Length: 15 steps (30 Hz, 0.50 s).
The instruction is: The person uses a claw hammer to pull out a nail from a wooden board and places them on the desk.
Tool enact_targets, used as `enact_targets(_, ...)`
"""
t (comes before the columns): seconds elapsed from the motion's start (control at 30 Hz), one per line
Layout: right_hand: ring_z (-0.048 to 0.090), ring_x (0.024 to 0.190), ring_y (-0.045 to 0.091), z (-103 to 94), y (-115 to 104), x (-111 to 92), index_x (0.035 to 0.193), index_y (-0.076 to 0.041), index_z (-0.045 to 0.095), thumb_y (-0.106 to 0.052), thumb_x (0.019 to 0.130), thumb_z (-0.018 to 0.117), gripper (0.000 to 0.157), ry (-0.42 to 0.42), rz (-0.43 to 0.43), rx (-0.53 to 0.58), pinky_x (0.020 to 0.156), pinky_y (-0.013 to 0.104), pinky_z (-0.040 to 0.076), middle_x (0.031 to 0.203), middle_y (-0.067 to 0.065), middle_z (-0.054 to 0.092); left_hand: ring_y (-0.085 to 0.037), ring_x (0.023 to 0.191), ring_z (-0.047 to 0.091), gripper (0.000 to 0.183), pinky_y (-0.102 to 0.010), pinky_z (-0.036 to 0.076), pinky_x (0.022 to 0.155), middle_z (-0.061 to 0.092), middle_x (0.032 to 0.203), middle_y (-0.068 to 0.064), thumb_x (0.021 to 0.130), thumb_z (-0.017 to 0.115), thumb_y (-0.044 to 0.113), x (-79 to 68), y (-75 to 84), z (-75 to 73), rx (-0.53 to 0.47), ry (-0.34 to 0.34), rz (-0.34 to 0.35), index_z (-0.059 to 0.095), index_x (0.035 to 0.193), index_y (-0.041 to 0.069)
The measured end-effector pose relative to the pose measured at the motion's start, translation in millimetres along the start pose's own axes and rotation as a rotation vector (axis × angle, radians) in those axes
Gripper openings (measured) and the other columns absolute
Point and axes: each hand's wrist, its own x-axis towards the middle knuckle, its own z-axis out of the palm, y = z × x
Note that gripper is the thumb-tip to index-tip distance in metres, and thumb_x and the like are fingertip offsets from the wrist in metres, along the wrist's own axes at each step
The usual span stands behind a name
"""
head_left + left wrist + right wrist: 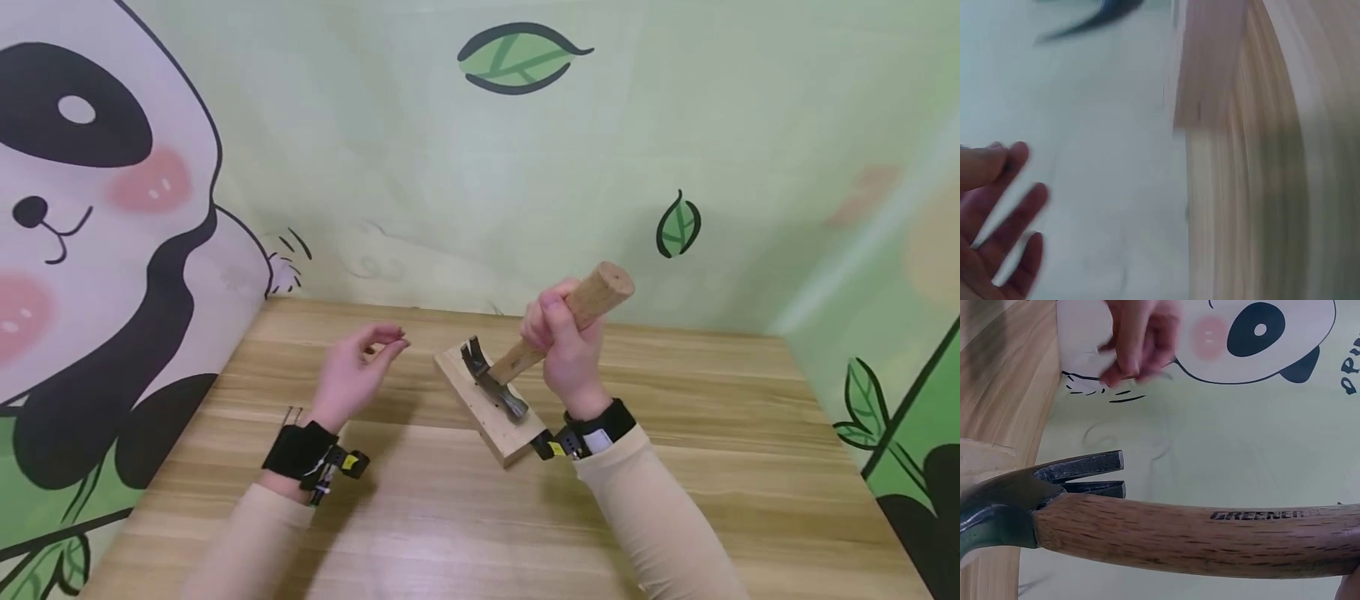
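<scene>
My right hand (566,350) grips the wooden handle of a claw hammer (517,362), with the handle's butt pointing up and to the right. Its dark metal head is over a light wooden block (480,417), claw toward the far side; contact with the block is unclear. In the right wrist view, the hammer handle (1197,537) crosses the lower part. Left of the block and apart from it, my left hand (352,371) hovers with loosely bent fingers, thumb close to the index finger. No held thing shows clearly there; the left wrist view is blurred.
The block lies slanted on a wood-grain table (450,533). Small dark spots mark its top. Two thin metallic pieces (293,414) show beside the left wristband. Behind the table stands a pale green wall (390,183) with a painted panda and leaves.
</scene>
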Motion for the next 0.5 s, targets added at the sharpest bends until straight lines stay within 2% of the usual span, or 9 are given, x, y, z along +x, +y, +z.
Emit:
enact_targets(0.17, 0.029, 0.045, 0.014, -3.7, -3.4, -0.9, 0.084, -0.003, 0.045, -0.012, 0.102, 0.053, 0.022, 0.033, 0.004, -0.029, 0.043, 0.029, 0.03, 0.055, 0.001, 0.033, -0.029, 0.092, 0.072, 0.023, -0.035, 0.053, 0.074, 0.079, 0.11, -0.016, 0.104, 0.074, 0.019, -33.8, -43.1, -62.4, 0.149, -0.045, -0.146, 0.079, 0.117, 0.001)
enact_targets(0.27, 0.029, 0.044, 0.014, -3.7, -4.4, -0.5, 0.084, -0.003, 0.045, -0.012, 0.102, 0.054, 0.023, 0.042, 0.0, -0.028, 0.042, 0.029, 0.029, 0.055, 0.001, 0.033, -0.029, 0.091, 0.071, 0.023, -0.029, 0.05, 0.068, 0.079, 0.11, -0.019, 0.105, 0.073, 0.019, -58.9, -67.4, -92.9, 0.21, -0.049, -0.224, 0.081, 0.116, 0.0)
enact_targets(0.4, 0.029, 0.044, 0.014, -0.5, -2.3, 0.1, 0.083, -0.002, 0.044, -0.014, 0.103, 0.056, 0.026, 0.031, -0.001, -0.015, 0.042, 0.029, 0.028, 0.055, 0.002, 0.034, -0.035, 0.094, 0.071, 0.024, -0.028, 0.046, 0.064, 0.079, 0.109, -0.022, 0.103, 0.074, 0.019, -87.9, -88.5, -118.6, 0.273, -0.009, -0.311, 0.081, 0.114, -0.002)
enact_targets(0.5, 0.029, 0.044, 0.014, 2.3, -0.1, 0.1, 0.083, -0.001, 0.042, -0.014, 0.103, 0.055, 0.027, 0.023, -0.003, -0.019, 0.042, 0.029, 0.028, 0.055, 0.002, 0.034, -0.039, 0.099, 0.071, 0.026, -0.029, 0.044, 0.066, 0.078, 0.111, -0.024, 0.103, 0.075, 0.019, -100.3, -97.7, -125.2, 0.29, 0.012, -0.385, 0.081, 0.114, -0.003)
